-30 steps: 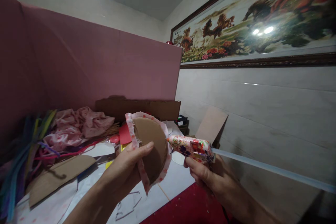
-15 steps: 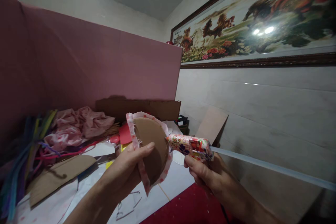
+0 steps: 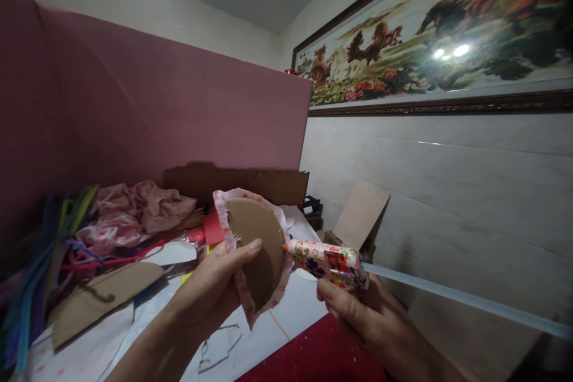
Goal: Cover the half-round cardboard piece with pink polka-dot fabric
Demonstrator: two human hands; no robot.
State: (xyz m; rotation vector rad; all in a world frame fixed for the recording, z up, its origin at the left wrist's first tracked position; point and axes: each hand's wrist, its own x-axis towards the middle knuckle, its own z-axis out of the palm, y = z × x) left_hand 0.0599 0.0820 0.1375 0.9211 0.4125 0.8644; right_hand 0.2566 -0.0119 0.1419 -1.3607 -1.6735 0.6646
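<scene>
My left hand (image 3: 215,292) grips a round brown cardboard piece (image 3: 259,245) edged with pink-spotted white fabric, thumb pressed on its face. My right hand (image 3: 358,310) is wrapped round a glue gun (image 3: 326,259) covered in a flowered pattern. A long clear glue stick (image 3: 465,301) juts out of the gun's back toward the right. The gun's nozzle touches the right edge of the cardboard piece, at the fabric border.
A cluttered table (image 3: 295,310) holds crumpled pink fabric (image 3: 134,215), coloured pipe cleaners (image 3: 45,262), cardboard scraps (image 3: 102,298) and white paper. A pink board (image 3: 156,107) stands behind. A framed horse picture (image 3: 439,36) hangs on the right wall. Red cloth (image 3: 322,352) lies below.
The glue gun's nozzle has slid a little down along the right edge of the cardboard piece. Both hands otherwise stay in place.
</scene>
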